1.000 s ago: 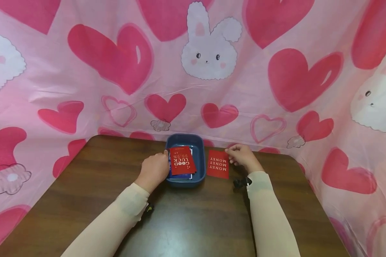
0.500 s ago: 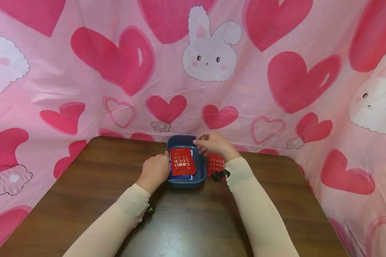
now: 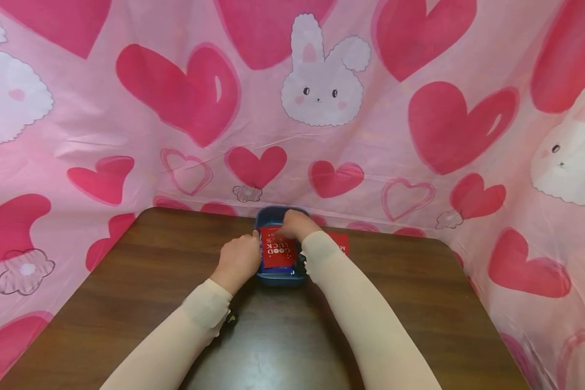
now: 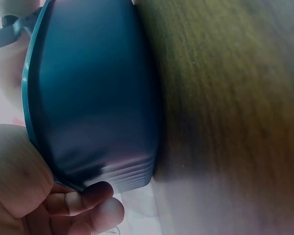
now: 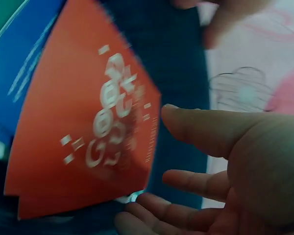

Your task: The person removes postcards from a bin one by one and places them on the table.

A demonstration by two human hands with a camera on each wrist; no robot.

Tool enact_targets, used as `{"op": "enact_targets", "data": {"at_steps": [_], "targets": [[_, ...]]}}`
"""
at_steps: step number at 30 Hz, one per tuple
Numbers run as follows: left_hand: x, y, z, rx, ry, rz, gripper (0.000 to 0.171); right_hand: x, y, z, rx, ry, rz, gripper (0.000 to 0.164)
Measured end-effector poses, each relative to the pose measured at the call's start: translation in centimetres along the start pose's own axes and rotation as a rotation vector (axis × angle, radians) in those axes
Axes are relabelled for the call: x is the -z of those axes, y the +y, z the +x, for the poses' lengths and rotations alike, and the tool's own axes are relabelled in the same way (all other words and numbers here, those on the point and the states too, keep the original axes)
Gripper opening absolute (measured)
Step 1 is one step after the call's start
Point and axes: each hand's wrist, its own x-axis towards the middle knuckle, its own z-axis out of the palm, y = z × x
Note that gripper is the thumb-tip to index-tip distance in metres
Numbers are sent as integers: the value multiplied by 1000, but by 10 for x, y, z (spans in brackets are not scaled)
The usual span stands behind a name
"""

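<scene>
A dark blue plastic bin (image 3: 281, 281) stands at the far side of the table. My left hand (image 3: 239, 255) grips its left rim, with fingertips on the outer wall in the left wrist view. Inside lies a red card (image 3: 276, 257) printed GOOD LUCK, on top of blue printed items (image 5: 27, 58). My right hand (image 3: 298, 225) reaches into the bin from the right. In the right wrist view its thumb (image 5: 196, 127) and fingers are spread apart, the tips close at the card's edge.
A second red card (image 3: 340, 242) lies on the brown wooden table (image 3: 175, 254) right of the bin, mostly hidden by my right sleeve (image 3: 351, 292). Behind the table hangs a pink cloth (image 3: 200, 179) with hearts and rabbits.
My right hand has left the red card on the table and moved left over the bin, down to the GOOD LUCK card. My left hand has stayed on the rim.
</scene>
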Motion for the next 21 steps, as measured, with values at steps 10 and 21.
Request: {"op": "enact_targets", "data": {"at_steps": [10, 21], "targets": [[0, 2, 0, 10, -13, -16, 58, -23, 10, 26, -100, -19, -30, 64], [1, 1, 0, 22, -20, -6, 60, 2, 13, -1, -54, -32, 151, 42]]}}
